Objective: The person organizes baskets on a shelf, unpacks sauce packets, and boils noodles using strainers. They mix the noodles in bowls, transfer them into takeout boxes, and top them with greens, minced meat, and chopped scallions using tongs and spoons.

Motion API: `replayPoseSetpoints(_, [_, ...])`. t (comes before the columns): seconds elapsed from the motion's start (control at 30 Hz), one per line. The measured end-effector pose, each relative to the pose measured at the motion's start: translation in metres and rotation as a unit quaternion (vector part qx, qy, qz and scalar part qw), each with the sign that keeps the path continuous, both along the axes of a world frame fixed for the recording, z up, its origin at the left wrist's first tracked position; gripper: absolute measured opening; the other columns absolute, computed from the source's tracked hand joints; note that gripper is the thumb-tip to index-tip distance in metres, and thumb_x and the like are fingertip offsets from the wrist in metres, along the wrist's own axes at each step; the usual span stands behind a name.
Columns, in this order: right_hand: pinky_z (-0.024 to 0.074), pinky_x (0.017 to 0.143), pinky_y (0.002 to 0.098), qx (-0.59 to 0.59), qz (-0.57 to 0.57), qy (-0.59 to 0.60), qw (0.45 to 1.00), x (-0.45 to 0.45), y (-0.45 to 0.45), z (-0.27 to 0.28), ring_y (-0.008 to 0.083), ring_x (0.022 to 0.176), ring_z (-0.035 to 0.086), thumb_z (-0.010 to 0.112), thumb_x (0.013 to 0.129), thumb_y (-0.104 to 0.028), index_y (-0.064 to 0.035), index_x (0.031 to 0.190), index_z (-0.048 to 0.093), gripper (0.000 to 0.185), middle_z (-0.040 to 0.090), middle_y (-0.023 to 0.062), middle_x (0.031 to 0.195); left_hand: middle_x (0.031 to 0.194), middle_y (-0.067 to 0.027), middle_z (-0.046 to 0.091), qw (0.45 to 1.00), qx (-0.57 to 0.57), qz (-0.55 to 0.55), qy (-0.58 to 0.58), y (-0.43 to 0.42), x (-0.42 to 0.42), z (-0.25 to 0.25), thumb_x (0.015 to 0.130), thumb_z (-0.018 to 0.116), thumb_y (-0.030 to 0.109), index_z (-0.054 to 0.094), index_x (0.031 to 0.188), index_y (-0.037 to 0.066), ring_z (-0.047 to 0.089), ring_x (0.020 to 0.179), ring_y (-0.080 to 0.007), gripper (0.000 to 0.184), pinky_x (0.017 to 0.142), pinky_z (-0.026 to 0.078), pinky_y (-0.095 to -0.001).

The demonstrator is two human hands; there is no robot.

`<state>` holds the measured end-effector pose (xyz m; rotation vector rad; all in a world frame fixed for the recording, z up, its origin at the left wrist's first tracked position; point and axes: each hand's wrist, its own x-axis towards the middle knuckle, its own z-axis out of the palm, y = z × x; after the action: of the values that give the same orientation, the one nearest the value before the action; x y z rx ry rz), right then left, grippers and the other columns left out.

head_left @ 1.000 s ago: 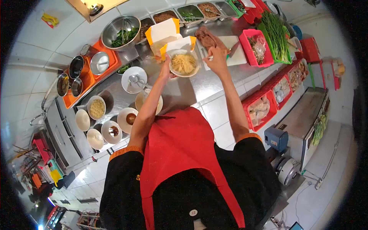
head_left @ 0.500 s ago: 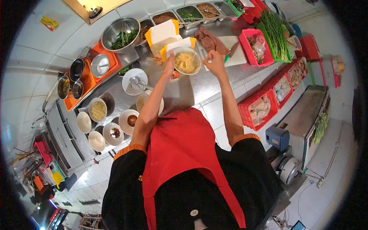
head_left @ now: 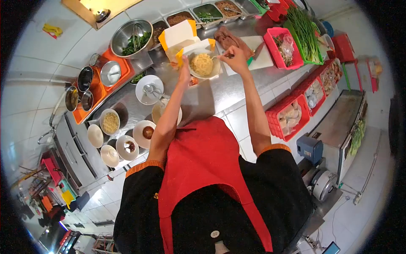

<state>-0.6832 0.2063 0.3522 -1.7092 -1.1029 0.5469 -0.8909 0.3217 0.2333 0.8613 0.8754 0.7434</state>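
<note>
My left hand (head_left: 185, 73) is closed on the left side of a white bowl (head_left: 216, 70). A clump of yellow noodles (head_left: 201, 64) lies toward the bowl's box side. Pinched in my right hand (head_left: 237, 60) is a thin metal utensil (head_left: 215, 56) whose tip reaches the noodles; whether it is a fork or a spoon I cannot tell. Just beyond the bowl stands an open white and yellow takeaway box (head_left: 179, 34), its near flap against the bowl's far edge. Behind my right hand a brown cloth (head_left: 230, 39) rests on a white cutting board (head_left: 264, 57).
At left are several bowls, one with a ground yellowish food (head_left: 111, 122), and an orange tray (head_left: 95, 91) of metal pots. A steel bowl of greens (head_left: 132, 39) and metal food pans (head_left: 208, 15) line the back. A pink basket (head_left: 284, 51) and spring onions (head_left: 302, 34) stand right.
The bowl has shifted slightly left toward the box. My right hand has moved left with the utensil, and the noodles have gathered into a tighter clump.
</note>
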Motion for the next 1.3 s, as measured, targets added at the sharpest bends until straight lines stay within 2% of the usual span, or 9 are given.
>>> replayPoseSetpoints(0.07, [0.0418, 0.076, 0.0372, -0.012, -0.005, -0.267, 0.964, -0.004, 0.003, 0.000, 0.0192, 0.079, 0.058, 0.084, 0.070, -0.015, -0.0084, 0.076, 0.044, 0.041, 0.060, 0.0057, 0.076, 0.146, -0.0219, 0.046, 0.982, 0.112, -0.070, 0.131, 0.006, -0.003, 0.038, 0.098, 0.034, 0.069, 0.050, 0.138, -0.003, 0.046, 0.134, -0.0322, 0.084, 0.106, 0.040, -0.0443])
replayPoseSetpoints(0.13, [0.0391, 0.079, 0.0388, -0.014, 0.008, -0.292, 0.956, -0.013, 0.009, 0.019, 0.0223, 0.082, 0.058, 0.082, 0.070, -0.015, -0.0085, 0.077, 0.046, 0.038, 0.060, 0.0058, 0.076, 0.134, -0.0300, 0.049, 0.894, 0.291, -0.118, 0.319, 0.009, 0.002, 0.085, 0.098, 0.042, 0.063, 0.056, 0.126, -0.003, 0.052, 0.120, -0.0438, 0.073, 0.098, 0.043, -0.0499])
replayPoseSetpoints(0.43, [0.0364, 0.084, 0.0446, -0.047, 0.035, -0.478, 0.876, 0.001, 0.027, 0.017, 0.0288, 0.091, 0.059, 0.070, 0.073, -0.008, -0.0094, 0.080, 0.058, 0.014, 0.062, 0.0102, 0.081, 0.107, -0.0280, 0.051, 0.739, 0.554, -0.022, 0.384, -0.016, 0.011, 0.132, 0.092, 0.061, 0.052, 0.053, 0.119, -0.009, 0.053, 0.099, -0.0444, 0.068, 0.084, 0.043, -0.0532])
replayPoseSetpoints(0.67, [0.0369, 0.084, 0.0482, -0.072, -0.087, -0.363, 0.925, -0.008, 0.012, -0.024, 0.0327, 0.092, 0.061, 0.073, 0.069, -0.008, -0.0062, 0.074, 0.059, 0.015, 0.064, 0.0128, 0.079, 0.112, -0.0316, 0.054, 0.736, 0.523, 0.062, 0.426, -0.023, -0.040, 0.126, 0.096, 0.058, 0.049, 0.053, 0.118, -0.009, 0.054, 0.107, -0.0475, 0.062, 0.091, 0.045, -0.0526])
replayPoseSetpoints(0.77, [0.0362, 0.082, 0.0494, -0.165, -0.044, -0.363, 0.916, -0.007, 0.000, -0.101, 0.0342, 0.091, 0.060, 0.074, 0.067, -0.010, -0.0063, 0.074, 0.058, 0.017, 0.063, 0.0132, 0.078, 0.118, -0.0304, 0.058, 0.849, 0.312, 0.068, 0.421, -0.018, -0.085, 0.118, 0.100, 0.046, 0.056, 0.053, 0.123, -0.008, 0.057, 0.114, -0.0435, 0.069, 0.097, 0.046, -0.0508])
replayPoseSetpoints(0.83, [0.0359, 0.081, 0.0495, -0.150, -0.037, -0.389, 0.908, -0.013, -0.014, -0.091, 0.0348, 0.090, 0.059, 0.073, 0.068, -0.009, -0.0064, 0.076, 0.059, 0.017, 0.062, 0.0136, 0.078, 0.126, -0.0261, 0.060, 0.989, -0.033, 0.042, 0.140, -0.020, -0.126, 0.123, 0.101, 0.031, 0.065, 0.050, 0.134, -0.006, 0.059, 0.119, -0.0364, 0.080, 0.100, 0.046, -0.0471])
replayPoseSetpoints(1.03, [0.0393, 0.076, 0.0515, -0.047, -0.085, -0.563, 0.821, 0.020, -0.011, -0.061, 0.0362, 0.092, 0.059, 0.059, 0.080, -0.007, -0.0039, 0.079, 0.062, 0.004, 0.061, 0.0159, 0.081, 0.128, -0.0240, 0.061, 0.946, 0.049, 0.205, 0.245, -0.046, -0.240, 0.090, 0.100, 0.023, 0.069, 0.048, 0.141, -0.004, 0.057, 0.124, -0.0335, 0.088, 0.103, 0.044, -0.0395])
replayPoseSetpoints(1.17, [0.0432, 0.068, 0.0454, -0.038, -0.051, -0.421, 0.905, 0.000, -0.014, 0.000, 0.0257, 0.072, 0.060, 0.076, 0.080, -0.019, -0.0051, 0.075, 0.060, 0.022, 0.062, 0.0101, 0.072, 0.128, -0.0301, 0.060, 0.898, 0.095, 0.272, 0.333, -0.052, -0.305, 0.050, 0.104, 0.026, 0.059, 0.050, 0.136, -0.008, 0.055, 0.125, -0.0391, 0.078, 0.103, 0.041, -0.0429])
replayPoseSetpoints(1.3, [0.0409, 0.057, 0.0234, -0.038, 0.021, -0.038, 0.998, -0.023, 0.009, -0.023, 0.0069, 0.060, 0.050, 0.080, 0.084, -0.018, -0.0040, 0.078, 0.063, 0.023, 0.059, -0.0018, 0.067, 0.124, -0.0303, 0.061, 0.876, 0.073, 0.332, 0.341, -0.046, -0.348, 0.014, 0.105, 0.033, 0.053, 0.053, 0.133, -0.008, 0.058, 0.120, -0.0406, 0.070, 0.100, 0.043, -0.0432])
